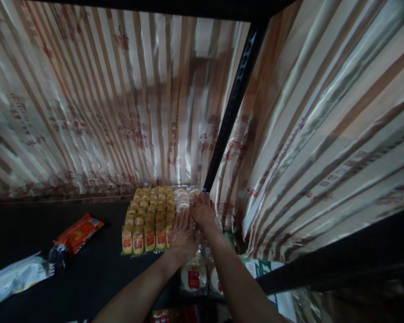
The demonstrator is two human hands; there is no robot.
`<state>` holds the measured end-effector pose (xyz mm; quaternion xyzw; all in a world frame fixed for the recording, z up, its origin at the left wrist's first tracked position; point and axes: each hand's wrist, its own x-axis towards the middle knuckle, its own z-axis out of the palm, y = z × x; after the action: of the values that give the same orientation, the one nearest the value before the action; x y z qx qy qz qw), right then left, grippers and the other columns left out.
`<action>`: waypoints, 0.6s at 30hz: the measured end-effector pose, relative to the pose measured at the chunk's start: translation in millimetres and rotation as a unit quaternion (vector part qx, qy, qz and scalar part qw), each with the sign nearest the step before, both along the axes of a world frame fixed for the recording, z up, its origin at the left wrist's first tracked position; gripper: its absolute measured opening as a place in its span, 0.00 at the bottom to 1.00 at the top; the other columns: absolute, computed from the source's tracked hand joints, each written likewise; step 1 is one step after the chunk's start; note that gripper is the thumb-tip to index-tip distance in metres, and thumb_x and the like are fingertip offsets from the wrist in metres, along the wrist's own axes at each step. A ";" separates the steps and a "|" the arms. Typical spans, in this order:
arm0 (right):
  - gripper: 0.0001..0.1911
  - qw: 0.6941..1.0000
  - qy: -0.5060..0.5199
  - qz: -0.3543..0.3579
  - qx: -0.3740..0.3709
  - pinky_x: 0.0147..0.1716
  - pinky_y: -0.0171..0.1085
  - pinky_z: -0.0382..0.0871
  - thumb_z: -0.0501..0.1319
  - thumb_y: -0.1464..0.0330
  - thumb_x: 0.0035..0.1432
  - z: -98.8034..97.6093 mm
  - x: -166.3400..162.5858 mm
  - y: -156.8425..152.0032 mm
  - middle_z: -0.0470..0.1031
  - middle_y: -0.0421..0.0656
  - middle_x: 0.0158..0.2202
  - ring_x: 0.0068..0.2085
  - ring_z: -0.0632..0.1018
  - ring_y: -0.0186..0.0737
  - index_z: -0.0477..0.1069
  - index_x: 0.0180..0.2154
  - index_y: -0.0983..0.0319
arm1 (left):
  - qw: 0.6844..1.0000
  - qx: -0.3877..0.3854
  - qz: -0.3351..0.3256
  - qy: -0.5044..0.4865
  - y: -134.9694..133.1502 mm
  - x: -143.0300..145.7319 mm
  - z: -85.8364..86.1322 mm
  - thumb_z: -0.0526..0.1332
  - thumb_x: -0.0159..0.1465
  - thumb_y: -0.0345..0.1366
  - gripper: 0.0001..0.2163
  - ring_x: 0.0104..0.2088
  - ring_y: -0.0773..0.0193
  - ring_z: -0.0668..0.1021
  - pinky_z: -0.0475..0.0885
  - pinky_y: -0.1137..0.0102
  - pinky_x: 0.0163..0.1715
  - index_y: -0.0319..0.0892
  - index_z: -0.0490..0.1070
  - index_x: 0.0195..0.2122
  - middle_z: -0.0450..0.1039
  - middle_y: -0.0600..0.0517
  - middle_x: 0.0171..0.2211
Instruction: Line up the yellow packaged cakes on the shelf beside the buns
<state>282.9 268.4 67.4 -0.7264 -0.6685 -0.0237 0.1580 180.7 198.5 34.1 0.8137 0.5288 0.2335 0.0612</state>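
Both my hands reach into the back right corner of a dark shelf [87,273]. My left hand [183,233] lies flat, fingers stretched out, on a clear pack of pale round cakes [183,199] beside a block of yellow snack packets [148,220]. My right hand [202,211] rests on the same clear pack close to the black upright post [234,103], fingers curled down over its far end. More round cakes in clear wrap [193,278] lie under my forearms.
An orange snack bag [77,233] and a white bag [16,276] lie on the shelf at left. Striped shiny curtain [121,98] hangs behind and to the right. A green-and-white box [265,269] sits low right.
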 end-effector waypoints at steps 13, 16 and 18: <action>0.24 0.988 -0.026 0.144 -0.059 0.60 0.46 0.43 0.43 0.63 0.64 24.9 -25.9 26.4 0.53 0.42 0.64 0.65 0.47 0.45 0.59 0.59 0.58 | 0.994 0.090 0.049 -0.031 -20.9 3.6 -7.3 0.47 0.65 0.37 0.26 0.64 0.53 0.51 0.54 0.53 0.61 0.35 0.50 0.63 0.51 0.42 0.63; 0.24 0.977 -0.030 0.186 -0.100 0.60 0.46 0.44 0.44 0.62 0.64 21.2 -29.3 36.9 0.53 0.42 0.64 0.65 0.48 0.46 0.58 0.60 0.59 | 0.996 0.071 0.039 -0.030 -33.2 1.9 -12.0 0.47 0.65 0.38 0.26 0.65 0.52 0.50 0.55 0.53 0.60 0.38 0.50 0.63 0.50 0.43 0.64; 0.24 0.974 -0.032 0.197 -0.110 0.60 0.47 0.44 0.44 0.62 0.64 16.0 -29.6 40.2 0.54 0.42 0.64 0.65 0.49 0.46 0.58 0.60 0.58 | 0.998 0.059 0.032 -0.022 -35.4 1.2 -17.2 0.48 0.65 0.39 0.26 0.64 0.51 0.50 0.56 0.53 0.59 0.38 0.50 0.63 0.49 0.42 0.64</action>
<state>253.3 308.6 83.5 -0.5921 -0.8018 0.0584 0.0567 181.9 163.2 16.9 0.7931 0.5388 0.2836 0.0171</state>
